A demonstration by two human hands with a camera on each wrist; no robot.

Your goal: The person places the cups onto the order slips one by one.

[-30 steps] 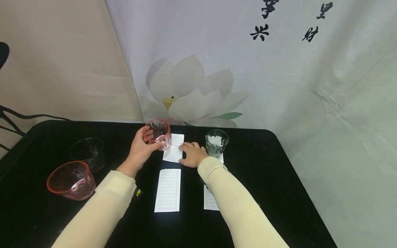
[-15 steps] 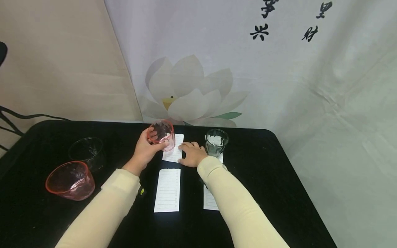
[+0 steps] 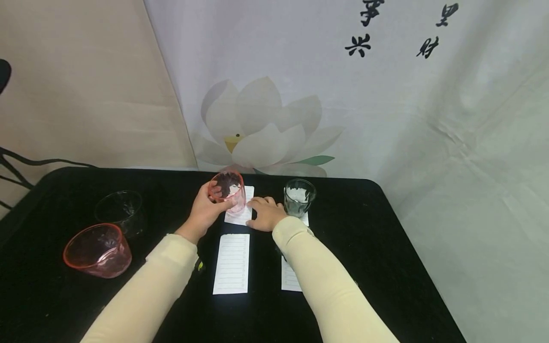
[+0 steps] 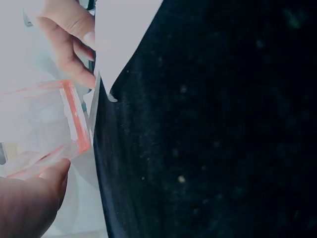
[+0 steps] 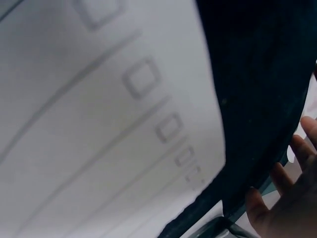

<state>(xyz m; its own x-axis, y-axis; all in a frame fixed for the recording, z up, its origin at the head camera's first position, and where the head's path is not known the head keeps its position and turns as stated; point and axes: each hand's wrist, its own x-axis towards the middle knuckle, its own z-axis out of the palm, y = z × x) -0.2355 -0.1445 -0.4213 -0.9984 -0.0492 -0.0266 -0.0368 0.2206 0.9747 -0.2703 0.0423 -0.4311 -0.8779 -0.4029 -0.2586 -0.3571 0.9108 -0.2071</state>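
My left hand (image 3: 200, 213) grips a clear pink glass (image 3: 237, 202) by its side, thumb in front and fingers round the far side. The glass is upright and overlaps a lined white paper slip (image 3: 234, 219) at the back of the table. My right hand (image 3: 268, 214) rests at that slip's right edge, fingers spread and holding nothing. Just right of it stands a greenish glass (image 3: 297, 202) on another slip. In the left wrist view the pink glass's red rim (image 4: 77, 116) shows beyond my left thumb (image 4: 55, 176).
On the left of the black table (image 3: 364, 276) are a second pink glass (image 3: 103, 255) and a dark clear glass (image 3: 124, 214). Two more lined slips lie nearer, one in the middle (image 3: 231, 264) and one (image 3: 291, 276) partly under my right sleeve. A printed curtain (image 3: 274, 57) hangs behind.
My left hand has carried the pink glass rightward and slightly down over the back slip. The right hand has stayed in place at the slip's edge.
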